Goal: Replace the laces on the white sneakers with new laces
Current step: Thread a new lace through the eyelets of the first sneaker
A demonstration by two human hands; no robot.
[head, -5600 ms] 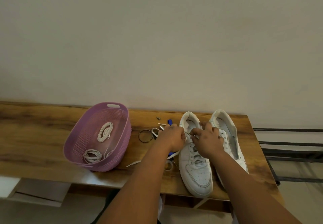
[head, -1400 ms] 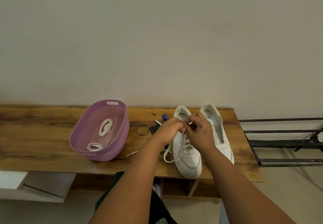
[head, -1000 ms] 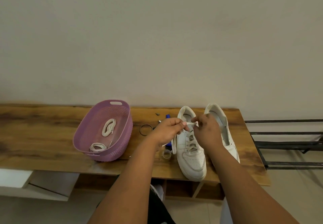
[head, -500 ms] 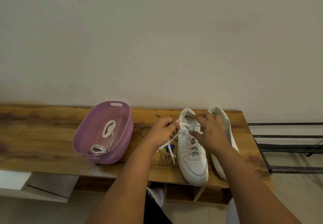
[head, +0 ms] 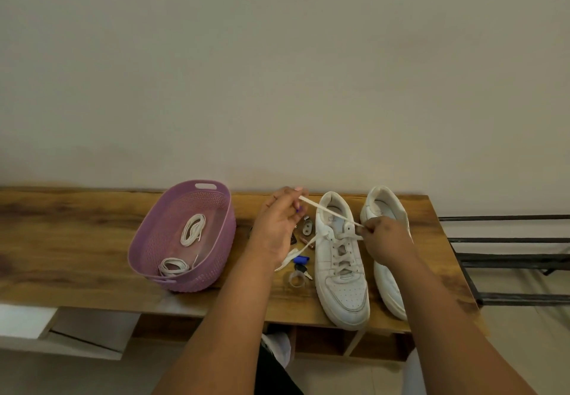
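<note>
Two white sneakers stand side by side on the wooden table (head: 77,259), toes toward me. The left sneaker (head: 340,259) is laced; the right sneaker (head: 389,255) shows no lace. My left hand (head: 279,225) pinches one end of the white lace (head: 327,209) and holds it taut up and to the left of the shoe. My right hand (head: 384,238) pinches the same lace at the top right eyelet. The lace's other end (head: 291,257) trails on the table left of the shoe.
A purple plastic basket (head: 185,234) on the left holds two coiled white laces (head: 192,232). Small items lie between basket and shoes: keys with a blue cap (head: 300,260), a clear ring (head: 296,280). A dark metal rack (head: 509,259) stands right of the table.
My left hand has drawn the lace end up and out to the left, pulling it taut. My right hand has shifted to the top right eyelet. The camera has moved closer.
</note>
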